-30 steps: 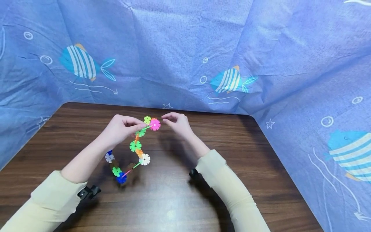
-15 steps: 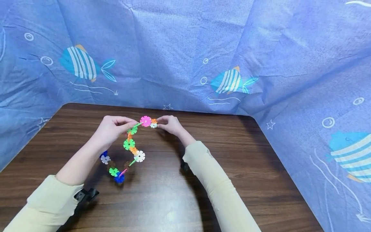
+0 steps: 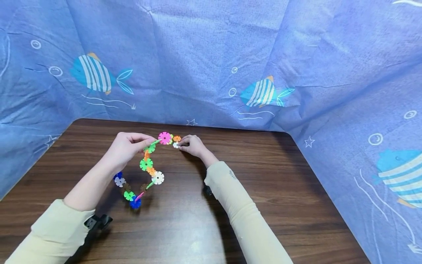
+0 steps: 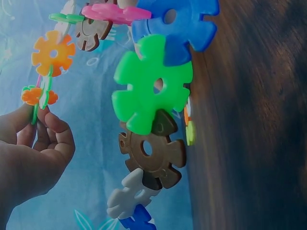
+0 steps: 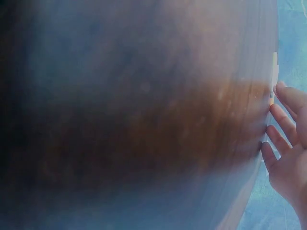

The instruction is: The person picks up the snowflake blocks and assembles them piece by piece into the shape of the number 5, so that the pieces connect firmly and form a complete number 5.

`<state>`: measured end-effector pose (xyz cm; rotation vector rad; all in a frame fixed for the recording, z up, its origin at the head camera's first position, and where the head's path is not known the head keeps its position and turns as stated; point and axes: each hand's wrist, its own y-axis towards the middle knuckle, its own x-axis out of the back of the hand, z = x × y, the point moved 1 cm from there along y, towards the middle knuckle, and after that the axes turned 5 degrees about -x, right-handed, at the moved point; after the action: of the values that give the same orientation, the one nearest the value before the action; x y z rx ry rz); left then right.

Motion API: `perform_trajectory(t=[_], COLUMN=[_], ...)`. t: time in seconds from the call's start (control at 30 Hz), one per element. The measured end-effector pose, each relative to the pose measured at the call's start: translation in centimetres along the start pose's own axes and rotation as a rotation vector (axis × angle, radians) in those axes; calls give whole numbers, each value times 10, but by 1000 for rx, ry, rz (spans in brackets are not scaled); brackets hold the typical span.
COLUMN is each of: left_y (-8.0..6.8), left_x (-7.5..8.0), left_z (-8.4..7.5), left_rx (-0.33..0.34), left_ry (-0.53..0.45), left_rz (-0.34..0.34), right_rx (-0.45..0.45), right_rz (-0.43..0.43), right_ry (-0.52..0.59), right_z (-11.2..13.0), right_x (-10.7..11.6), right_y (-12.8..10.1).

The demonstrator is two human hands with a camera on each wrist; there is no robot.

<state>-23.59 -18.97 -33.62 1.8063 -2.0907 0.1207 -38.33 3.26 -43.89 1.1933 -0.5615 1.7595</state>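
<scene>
A chain of snowflake pieces (image 3: 146, 167) hangs over the brown table (image 3: 296, 205). The pieces are flat little wheels with notches, stuck one into the next. The top of the chain is up in the air between the 2 hands, and the bottom end, with a blue piece (image 3: 135, 203) and a green piece (image 3: 129, 195), is down at the table. A pink piece (image 3: 165, 138) sits at the top of the chain, with a small orange piece (image 3: 177, 138) just beside it.

The left hand (image 3: 126, 148) holds the chain near the top. Its fingers are bent, and the thumb and fingertips pinch a thin green piece (image 4: 42, 96) next to the pink one. In the left wrist view the fingers (image 4: 57, 127) curl in toward the palm, with a big green piece (image 4: 151, 86) and a brown piece (image 4: 151, 151) hanging close to the camera.

The right hand (image 3: 192, 145) is at the other side of the top. Its fingertips are pressed close together and pinch a small white piece (image 3: 176, 145) right under the orange one. In the right wrist view the fingers (image 5: 283, 122) lie side by side, only a little bent, and the rest is blurry.

Blue cloth with striped fish (image 3: 263, 91) stands all around the table.
</scene>
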Motion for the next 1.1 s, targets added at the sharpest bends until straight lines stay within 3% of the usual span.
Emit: perform_trajectory(t=[0.23, 0.47, 0.63, 0.9, 1.1], left_y=[0, -1, -1, 0, 1], left_x=[-2, -2, -3, -5, -8], left_z=[0, -1, 0, 2, 0], left_rx=[6, 1, 4, 2, -12], left_ry=[10, 9, 2, 6, -10], left_rz=[3, 7, 17, 8, 21], right_rx=[-52, -71, -130, -169, -162], right_rz=[-88, -54, -28, -37, -114], right_ry=[58, -36, -29, 164, 291], right_z=[-4, -2, 1, 4, 2], right_x=[-1, -4, -3, 4, 16], right_y=[1, 3, 2, -5, -16])
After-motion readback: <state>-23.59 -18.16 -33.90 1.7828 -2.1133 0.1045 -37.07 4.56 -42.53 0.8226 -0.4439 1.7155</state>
